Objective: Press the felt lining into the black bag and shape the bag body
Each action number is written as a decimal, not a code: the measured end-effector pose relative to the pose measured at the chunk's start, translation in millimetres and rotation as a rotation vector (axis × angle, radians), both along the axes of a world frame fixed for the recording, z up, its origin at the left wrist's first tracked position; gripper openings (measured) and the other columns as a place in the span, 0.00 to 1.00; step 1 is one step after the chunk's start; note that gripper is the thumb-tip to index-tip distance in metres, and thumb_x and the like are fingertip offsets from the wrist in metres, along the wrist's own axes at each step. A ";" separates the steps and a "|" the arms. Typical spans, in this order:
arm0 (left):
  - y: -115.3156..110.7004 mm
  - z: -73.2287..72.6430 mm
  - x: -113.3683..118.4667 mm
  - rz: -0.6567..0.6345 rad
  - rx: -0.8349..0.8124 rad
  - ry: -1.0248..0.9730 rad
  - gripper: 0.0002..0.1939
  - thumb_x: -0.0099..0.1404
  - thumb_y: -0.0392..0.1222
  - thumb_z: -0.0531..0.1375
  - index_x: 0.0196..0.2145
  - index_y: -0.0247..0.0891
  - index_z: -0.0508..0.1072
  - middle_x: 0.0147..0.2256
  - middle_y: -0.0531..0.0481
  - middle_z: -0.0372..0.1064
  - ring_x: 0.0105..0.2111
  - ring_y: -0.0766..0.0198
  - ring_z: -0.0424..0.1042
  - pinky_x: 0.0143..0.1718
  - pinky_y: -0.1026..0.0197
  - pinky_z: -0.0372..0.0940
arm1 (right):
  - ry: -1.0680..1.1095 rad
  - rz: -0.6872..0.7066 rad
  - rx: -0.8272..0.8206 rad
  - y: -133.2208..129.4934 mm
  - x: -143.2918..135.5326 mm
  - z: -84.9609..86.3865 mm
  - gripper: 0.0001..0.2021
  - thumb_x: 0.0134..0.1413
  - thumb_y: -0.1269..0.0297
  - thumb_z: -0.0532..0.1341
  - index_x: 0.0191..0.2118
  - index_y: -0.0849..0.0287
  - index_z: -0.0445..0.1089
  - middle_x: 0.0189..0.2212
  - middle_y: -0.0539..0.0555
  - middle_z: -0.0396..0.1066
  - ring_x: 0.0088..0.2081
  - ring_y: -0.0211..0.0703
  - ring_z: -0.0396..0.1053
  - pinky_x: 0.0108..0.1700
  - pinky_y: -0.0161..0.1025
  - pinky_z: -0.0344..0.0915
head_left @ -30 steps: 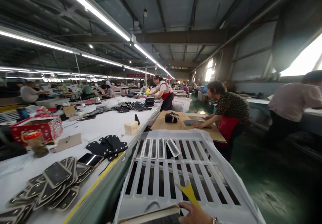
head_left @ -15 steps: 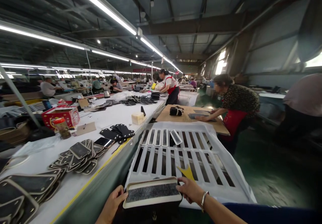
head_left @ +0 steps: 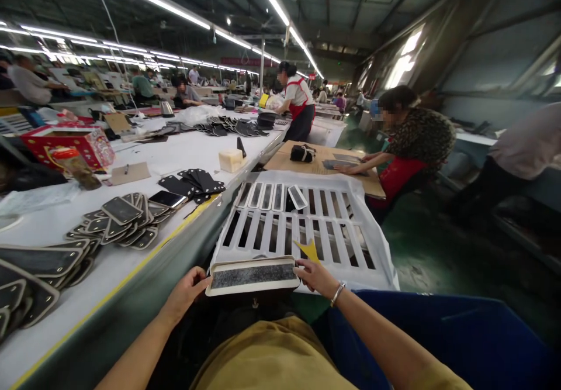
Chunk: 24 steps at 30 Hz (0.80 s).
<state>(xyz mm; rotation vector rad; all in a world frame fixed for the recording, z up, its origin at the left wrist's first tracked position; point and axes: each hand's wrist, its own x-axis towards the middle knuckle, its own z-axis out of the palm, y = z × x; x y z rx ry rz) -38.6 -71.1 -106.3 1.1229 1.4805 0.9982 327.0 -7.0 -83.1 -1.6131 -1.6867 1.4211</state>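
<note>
Piece (head_left: pixel 254 274), long, pale-rimmed and dark-faced, is held at both ends over the near edge of a slatted white rack (head_left: pixel 379 261). The left hand (head_left: pixel 189 289) pinches one end between thumb and fingers; the right hand (head_left: pixel 313 276) pinches the other with its fingertips, a silver bracelet (head_left: pixel 338 294) round that wrist. The piece tilts a little, its right end farther up in view; whether it touches the rack I cannot tell.

On the rack, a yellow shape (head_left: pixel 309 251) lies just beyond the right hand, and strips (head_left: pixel 266 196) lie side by side in a row at the far left, one more set askew next to them.

To the left runs a white table (head_left: pixel 193 156). On it lie panels in a far pile (head_left: pixel 121 210) and a near pile (head_left: pixel 39 261), a phone (head_left: pixel 168 199) just beside the far pile, black cutouts (head_left: pixel 193 182) just past it, a cream block (head_left: pixel 230 160), a red box (head_left: pixel 96 147) and a jar (head_left: pixel 79 171).

Ahead, a co-worker (head_left: pixel 421 127) in a red apron (head_left: pixel 403 173) leans over cardboard (head_left: pixel 280 159), arms stretched toward a grey sheet (head_left: pixel 337 164); a black bundle (head_left: pixel 302 153) lies nearby. A blue bin (head_left: pixel 438 320) shows at the lower right.
</note>
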 end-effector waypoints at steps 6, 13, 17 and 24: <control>29.3 32.1 -5.8 -0.220 0.274 0.551 0.26 0.57 0.54 0.58 0.50 0.39 0.66 0.51 0.44 0.65 0.49 0.56 0.65 0.45 0.58 0.62 | -0.458 0.366 0.566 25.6 -7.5 35.6 0.19 0.56 0.58 0.56 0.52 0.60 0.64 0.44 0.57 0.68 0.36 0.38 0.68 0.42 0.37 0.64; 57.4 36.9 -1.2 -0.597 0.260 0.787 0.19 0.65 0.47 0.48 0.43 0.41 0.75 0.43 0.50 0.74 0.42 0.61 0.72 0.46 0.64 0.62 | -0.712 0.676 0.605 44.2 -34.4 41.3 0.14 0.62 0.67 0.49 0.33 0.63 0.72 0.34 0.59 0.73 0.40 0.45 0.69 0.46 0.41 0.61; 56.1 35.3 1.1 -0.610 0.255 0.833 0.18 0.65 0.45 0.48 0.44 0.39 0.75 0.42 0.49 0.74 0.42 0.60 0.72 0.45 0.64 0.62 | -0.793 0.706 0.600 41.4 -33.6 36.3 0.14 0.62 0.68 0.49 0.34 0.63 0.71 0.35 0.60 0.73 0.41 0.46 0.69 0.46 0.41 0.61; 56.7 50.4 5.3 -0.650 0.255 0.958 0.15 0.64 0.41 0.50 0.39 0.40 0.76 0.38 0.49 0.75 0.39 0.60 0.72 0.42 0.63 0.62 | -0.844 0.727 0.587 37.0 -35.6 45.0 0.16 0.63 0.68 0.47 0.34 0.64 0.71 0.35 0.60 0.73 0.40 0.45 0.69 0.45 0.38 0.60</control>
